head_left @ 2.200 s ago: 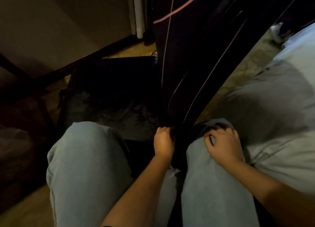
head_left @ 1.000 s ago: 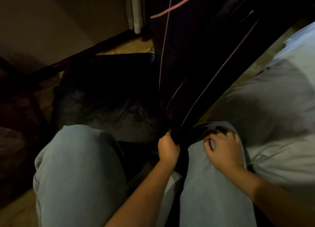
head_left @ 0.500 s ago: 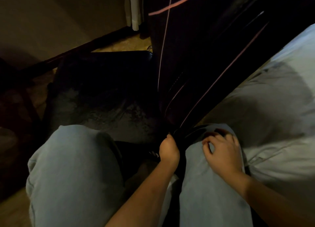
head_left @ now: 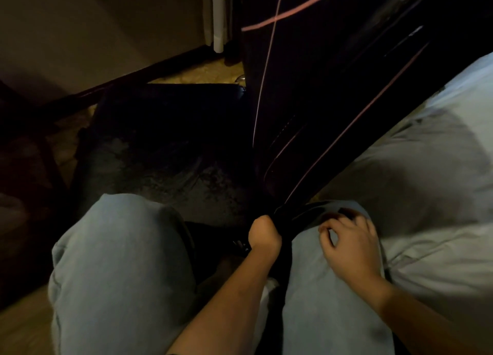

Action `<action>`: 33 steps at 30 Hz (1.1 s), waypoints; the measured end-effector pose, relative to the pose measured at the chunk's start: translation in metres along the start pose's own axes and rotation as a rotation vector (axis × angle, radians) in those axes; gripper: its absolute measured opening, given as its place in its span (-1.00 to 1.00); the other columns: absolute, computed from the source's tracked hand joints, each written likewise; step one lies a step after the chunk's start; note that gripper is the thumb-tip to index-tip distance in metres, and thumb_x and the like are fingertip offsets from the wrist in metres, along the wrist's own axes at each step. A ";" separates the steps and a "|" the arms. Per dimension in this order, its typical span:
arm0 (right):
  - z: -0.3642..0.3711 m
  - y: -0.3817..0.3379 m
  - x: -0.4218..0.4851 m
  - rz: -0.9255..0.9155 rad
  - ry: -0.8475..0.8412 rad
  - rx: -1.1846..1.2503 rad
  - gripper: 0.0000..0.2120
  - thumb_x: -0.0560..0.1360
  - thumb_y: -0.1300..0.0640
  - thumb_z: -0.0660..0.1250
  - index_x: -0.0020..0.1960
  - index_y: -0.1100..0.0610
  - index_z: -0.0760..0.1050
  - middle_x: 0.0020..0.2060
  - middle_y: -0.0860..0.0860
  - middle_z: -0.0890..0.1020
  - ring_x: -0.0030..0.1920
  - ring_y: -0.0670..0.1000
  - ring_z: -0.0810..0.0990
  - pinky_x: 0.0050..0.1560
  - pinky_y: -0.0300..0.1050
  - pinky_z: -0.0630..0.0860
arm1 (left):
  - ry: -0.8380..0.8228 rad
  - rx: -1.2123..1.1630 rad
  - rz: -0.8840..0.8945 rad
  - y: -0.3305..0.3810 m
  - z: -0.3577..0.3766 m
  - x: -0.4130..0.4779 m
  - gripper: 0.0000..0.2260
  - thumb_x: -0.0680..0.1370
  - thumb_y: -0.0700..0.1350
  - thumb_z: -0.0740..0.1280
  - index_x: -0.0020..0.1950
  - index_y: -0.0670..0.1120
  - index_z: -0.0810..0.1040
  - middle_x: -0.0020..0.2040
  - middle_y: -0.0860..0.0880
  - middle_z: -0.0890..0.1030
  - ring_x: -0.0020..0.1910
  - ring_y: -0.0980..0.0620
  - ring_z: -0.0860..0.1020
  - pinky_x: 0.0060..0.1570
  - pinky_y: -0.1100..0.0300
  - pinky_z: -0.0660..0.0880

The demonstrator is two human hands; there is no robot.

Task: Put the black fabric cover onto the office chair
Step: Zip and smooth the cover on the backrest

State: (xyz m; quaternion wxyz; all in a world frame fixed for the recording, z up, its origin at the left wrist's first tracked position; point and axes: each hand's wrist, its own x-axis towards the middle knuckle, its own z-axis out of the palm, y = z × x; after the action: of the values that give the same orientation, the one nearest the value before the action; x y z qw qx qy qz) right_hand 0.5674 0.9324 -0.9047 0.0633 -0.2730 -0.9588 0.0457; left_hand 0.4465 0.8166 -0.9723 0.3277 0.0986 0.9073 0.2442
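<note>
1. The left hand (head_left: pixel 264 234), low in the centre of the frame, is closed into a fist around a bunched lower edge of the black fabric cover (head_left: pixel 306 114).
2. The right hand (head_left: pixel 349 248) lies just to its right on the right knee (head_left: pixel 328 301). Its fingers are curled and their tips are at the dark fabric edge draped over that knee. I cannot tell whether they actually grip it.
3. From the fist the cover rises, stretched, toward the upper right of the frame, crossed by thin pink lines. In this dim light I cannot tell where the fabric ends and the chair back begins.
4. The office chair (head_left: pixel 160 141) shows its dark, mottled seat in the centre left, just beyond the left knee (head_left: pixel 120 261). Both knees are in pale blue jeans.
5. Pale bedding (head_left: pixel 413 181) fills the right side.
6. A plain wall (head_left: pixel 80 21) with a dark skirting board (head_left: pixel 133 74) takes the upper left, and a white upright strip (head_left: pixel 217 15) stands at the top centre.
</note>
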 end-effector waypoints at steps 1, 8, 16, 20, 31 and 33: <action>0.000 0.000 0.000 0.003 -0.002 0.003 -0.70 0.45 -0.07 0.12 -0.15 -0.02 0.61 -0.17 -0.05 0.64 -0.04 0.11 0.49 0.11 0.04 0.33 | -0.006 -0.015 -0.006 0.000 -0.001 0.000 -0.84 0.58 -0.27 0.25 0.12 -0.25 0.55 0.11 -0.20 0.61 0.11 -0.14 0.58 0.07 0.08 0.53; -0.002 -0.002 0.001 0.006 -0.013 0.006 -0.69 0.45 -0.08 0.09 -0.16 -0.05 0.60 -0.16 -0.06 0.63 -0.06 0.12 0.50 0.11 0.06 0.37 | -0.003 -0.078 -0.007 -0.004 -0.004 -0.007 -0.84 0.59 -0.27 0.23 0.04 -0.26 0.59 0.05 -0.20 0.64 0.05 -0.13 0.60 0.02 0.09 0.53; -0.002 -0.002 0.000 0.017 -0.011 -0.011 -0.65 0.45 -0.09 0.08 -0.15 -0.02 0.62 -0.15 -0.04 0.64 -0.03 0.12 0.51 0.12 0.07 0.38 | 0.065 -0.187 0.033 -0.011 -0.002 -0.020 -0.83 0.56 -0.27 0.21 -0.09 -0.24 0.60 -0.07 -0.20 0.64 -0.04 -0.17 0.60 -0.12 0.08 0.48; -0.001 0.000 0.001 0.016 -0.031 -0.021 -0.64 0.46 -0.10 0.07 -0.13 -0.02 0.62 -0.13 -0.04 0.65 -0.02 0.12 0.50 0.14 0.07 0.39 | 0.138 -0.254 0.078 -0.011 -0.008 -0.031 -0.74 0.55 -0.31 0.24 0.18 -0.19 0.62 0.07 -0.16 0.66 0.07 -0.12 0.60 0.02 0.13 0.49; 0.002 -0.001 0.002 0.003 -0.017 -0.018 -0.62 0.45 -0.08 0.08 -0.14 0.02 0.64 -0.14 0.00 0.66 -0.04 0.14 0.51 0.09 0.04 0.35 | 0.313 -0.348 0.249 -0.006 -0.025 -0.052 -0.67 0.55 -0.28 0.30 0.31 -0.13 0.56 0.17 -0.06 0.64 0.13 0.01 0.60 0.13 0.30 0.46; 0.003 -0.001 0.002 0.000 -0.019 -0.035 -0.63 0.45 -0.08 0.08 -0.15 0.01 0.63 -0.13 0.00 0.66 -0.03 0.14 0.51 0.08 0.01 0.29 | 0.277 -0.299 0.254 -0.009 -0.022 -0.050 -0.68 0.56 -0.29 0.29 0.30 -0.15 0.56 0.12 -0.10 0.65 0.09 -0.03 0.61 0.07 0.30 0.45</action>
State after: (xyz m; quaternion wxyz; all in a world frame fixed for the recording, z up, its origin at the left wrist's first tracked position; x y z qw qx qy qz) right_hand 0.5644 0.9327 -0.9078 0.0492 -0.2735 -0.9601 0.0313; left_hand 0.4699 0.7835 -0.9350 0.1778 0.1281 0.8777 0.4261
